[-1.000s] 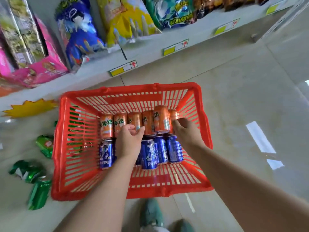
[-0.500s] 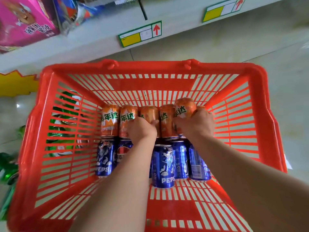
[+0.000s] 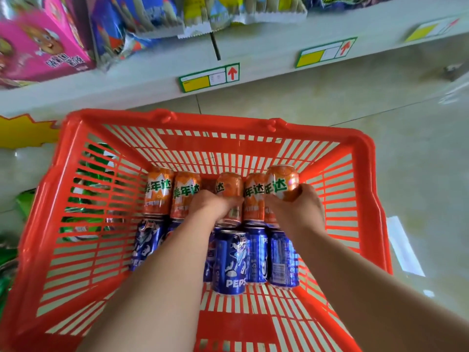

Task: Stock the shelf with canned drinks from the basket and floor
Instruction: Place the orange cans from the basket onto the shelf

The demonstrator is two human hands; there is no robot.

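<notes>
both forearms entered from the lower edge and reached down into the red basket (image 3: 365,158), which sat on the tiled floor (image 3: 380,118). nearest the viewer, a row of blue cans (image 3: 229,262) lay on the slatted basket bottom, side by side and touching. directly beyond them lay a row of orange cans (image 3: 158,191), end to end with the blue row. the left hand (image 3: 213,204) was closed around the middle orange can (image 3: 228,188), fingers wrapped over its lower body. the right hand (image 3: 297,207) grasped the rightmost orange can (image 3: 280,182), which sat raised slightly above its neighbours, thumb and fingers on either side. through the left basket wall, green cans (image 3: 86,191) lay on the floor just outside; more green items at the far left edge were too blurred to identify. beyond the basket ran the white shelf (image 3: 266,49), its front edge carrying yellow price tags (image 3: 209,78). on the shelf stood a pink box (image 3: 40,47) and, to its right, snack bags (image 3: 142,19).
</notes>
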